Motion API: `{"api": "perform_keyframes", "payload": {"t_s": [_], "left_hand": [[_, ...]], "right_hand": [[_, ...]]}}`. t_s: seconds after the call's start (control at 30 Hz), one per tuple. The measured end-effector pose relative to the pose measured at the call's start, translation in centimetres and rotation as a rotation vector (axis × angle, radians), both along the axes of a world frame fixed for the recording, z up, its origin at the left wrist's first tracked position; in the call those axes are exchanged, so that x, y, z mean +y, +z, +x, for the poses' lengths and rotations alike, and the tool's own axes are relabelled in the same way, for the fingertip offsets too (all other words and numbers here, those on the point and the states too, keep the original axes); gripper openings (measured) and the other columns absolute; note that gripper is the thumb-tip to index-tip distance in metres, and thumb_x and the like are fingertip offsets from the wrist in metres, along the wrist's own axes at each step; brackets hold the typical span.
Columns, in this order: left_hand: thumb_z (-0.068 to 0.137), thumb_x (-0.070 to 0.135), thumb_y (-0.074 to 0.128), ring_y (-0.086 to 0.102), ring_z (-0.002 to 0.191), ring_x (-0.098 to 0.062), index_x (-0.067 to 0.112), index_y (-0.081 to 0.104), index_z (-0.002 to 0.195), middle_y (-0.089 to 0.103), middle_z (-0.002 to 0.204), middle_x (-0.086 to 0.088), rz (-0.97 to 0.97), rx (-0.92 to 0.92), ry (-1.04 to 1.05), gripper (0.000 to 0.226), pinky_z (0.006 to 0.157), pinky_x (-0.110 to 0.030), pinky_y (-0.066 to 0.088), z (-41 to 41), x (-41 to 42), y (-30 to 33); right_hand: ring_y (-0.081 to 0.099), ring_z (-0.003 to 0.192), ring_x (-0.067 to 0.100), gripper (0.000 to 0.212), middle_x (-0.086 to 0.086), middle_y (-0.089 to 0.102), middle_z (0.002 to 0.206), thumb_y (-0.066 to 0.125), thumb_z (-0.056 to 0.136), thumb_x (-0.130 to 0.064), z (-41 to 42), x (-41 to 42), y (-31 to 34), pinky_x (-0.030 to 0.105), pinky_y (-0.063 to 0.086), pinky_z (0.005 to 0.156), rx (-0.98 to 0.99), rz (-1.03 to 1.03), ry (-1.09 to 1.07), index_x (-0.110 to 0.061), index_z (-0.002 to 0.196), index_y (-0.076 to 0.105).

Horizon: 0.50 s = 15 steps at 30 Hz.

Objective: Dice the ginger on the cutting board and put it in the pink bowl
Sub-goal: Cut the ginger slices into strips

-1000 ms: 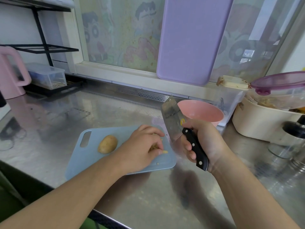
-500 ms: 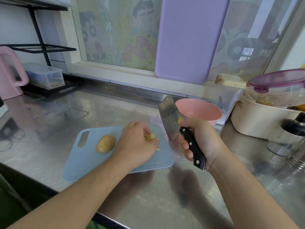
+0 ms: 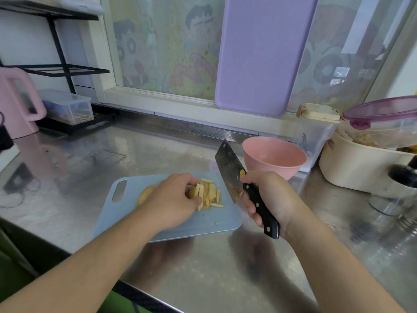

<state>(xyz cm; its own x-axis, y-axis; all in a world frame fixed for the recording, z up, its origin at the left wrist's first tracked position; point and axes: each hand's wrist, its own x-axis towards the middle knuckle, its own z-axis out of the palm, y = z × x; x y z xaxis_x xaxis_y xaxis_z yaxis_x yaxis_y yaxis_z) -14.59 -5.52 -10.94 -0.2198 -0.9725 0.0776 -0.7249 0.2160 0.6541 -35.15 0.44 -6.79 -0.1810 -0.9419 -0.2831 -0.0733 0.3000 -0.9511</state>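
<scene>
Steel counter (image 3: pixel 67 166) runs under a window, with a blue board (image 3: pixel 180 227) lying on it near the front edge. On the board's right half sits the ginger (image 3: pixel 208 195): a loose heap of pale yellow sticks, cut thin and lying mostly lengthwise side by side, a few strays at the edge and one small crumb apart toward the board's front. How many sticks there are is too fine to count. One brown uncut lump (image 3: pixel 145 195) lies on the board behind the left hand, partly hidden by it.

One pink bowl (image 3: pixel 274 158) stands on the counter just past the board's right corner. One knife (image 3: pixel 232 172) is in view.

Left hand (image 3: pixel 173 199) rests over the left side of the heap, fingers curled down and touching the sticks. Right hand (image 3: pixel 268 197) is wrapped round the knife's black handle, just right of the heap; the blade tilts up and away, its edge above the board's right side, between ginger and bowl.
</scene>
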Motion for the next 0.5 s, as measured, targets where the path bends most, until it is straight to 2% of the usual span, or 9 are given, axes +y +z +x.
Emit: {"api": "perform_keyframes", "payload": {"t_s": [0.07,0.13,0.23,0.37,0.5], "left_hand": [[0.092,0.030,0.072,0.064,0.101,-0.007,0.036,0.066,0.114,0.065,0.111,0.016,-0.020,0.003,0.038,0.024,0.092,-0.032,0.054,-0.23,0.02,-0.04],[0.090,0.029,0.069,0.064,0.100,-0.009,0.037,0.063,0.113,0.065,0.113,0.014,-0.046,0.012,0.087,0.025,0.090,-0.035,0.054,-0.50,-0.02,-0.20],[0.094,0.027,0.062,0.061,0.104,-0.013,0.034,0.060,0.121,0.062,0.121,0.010,-0.089,-0.028,0.145,0.028,0.086,-0.032,0.050,-0.76,-0.23,-0.48],[0.101,0.024,0.053,0.058,0.116,-0.019,0.025,0.061,0.126,0.059,0.131,0.003,-0.100,-0.082,0.218,0.027,0.090,-0.031,0.045,-0.59,-0.62,-0.44],[0.100,0.037,0.055,0.054,0.121,-0.020,0.028,0.062,0.126,0.055,0.132,0.004,-0.099,-0.084,0.213,0.028,0.093,-0.034,0.044,-0.39,-0.66,-0.31]], "right_hand": [[0.037,0.034,0.025,0.036,0.013,0.046,0.051,0.059,0.092,-0.027,-0.02,-0.04,-0.07,0.022,0.029,0.035,-0.001,0.006,-0.004,-0.007,0.063,0.053],[0.037,0.035,0.025,0.029,0.014,0.047,0.052,0.059,0.092,-0.027,0.04,-0.05,-0.08,0.023,0.030,0.036,-0.003,0.006,-0.001,-0.005,0.073,0.057],[0.038,0.035,0.025,0.025,0.015,0.049,0.054,0.061,0.090,-0.028,0.02,-0.09,-0.12,0.023,0.031,0.037,0.001,-0.007,-0.011,-0.005,0.080,0.060],[0.037,0.035,0.024,0.027,0.013,0.047,0.051,0.057,0.096,-0.025,0.12,0.12,0.11,0.021,0.030,0.036,-0.001,0.001,0.021,-0.005,0.079,0.057],[0.037,0.035,0.024,0.026,0.012,0.047,0.051,0.055,0.097,-0.025,0.25,0.16,0.20,0.021,0.030,0.036,0.003,-0.001,0.034,-0.003,0.083,0.057]]}}
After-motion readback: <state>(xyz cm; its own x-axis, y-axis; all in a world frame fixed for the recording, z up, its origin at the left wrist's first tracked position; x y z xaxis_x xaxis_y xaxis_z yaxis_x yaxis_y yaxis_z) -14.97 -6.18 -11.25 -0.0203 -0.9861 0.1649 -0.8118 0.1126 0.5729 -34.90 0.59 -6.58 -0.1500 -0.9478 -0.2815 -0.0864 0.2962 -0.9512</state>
